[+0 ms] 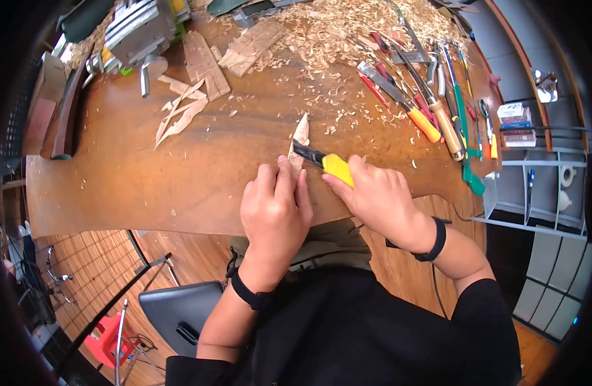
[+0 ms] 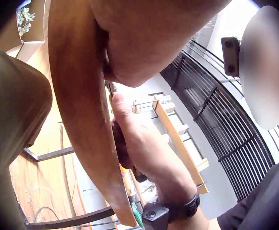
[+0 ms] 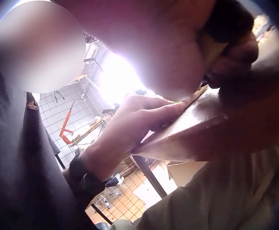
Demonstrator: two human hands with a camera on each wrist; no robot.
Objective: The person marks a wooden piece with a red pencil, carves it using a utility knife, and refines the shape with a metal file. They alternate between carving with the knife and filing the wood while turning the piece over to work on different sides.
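Observation:
A slim, pointed piece of pale wood [image 1: 301,131] lies at the front of the wooden workbench, its tip directed away from me. My left hand [image 1: 274,202] holds its near end between thumb and fingers, covering that part. Gripped in my right hand [image 1: 385,199] is a yellow utility knife [image 1: 338,170], its dark blade crossing the wood just beyond the left fingertips. The left wrist view shows the right hand [image 2: 146,141] by the bench edge, with the knife mostly hidden. In the right wrist view, the left hand [image 3: 130,120] rests low on the bench top.
Wood shavings [image 1: 347,32] heap up at the back of the workbench [image 1: 148,186]. Chisels, files and a wooden-handled tool [image 1: 447,128] lie on the right. Cut wood pieces [image 1: 206,64] and a metal vise [image 1: 138,35] are at the back left. A black chair [image 1: 180,309] stands below.

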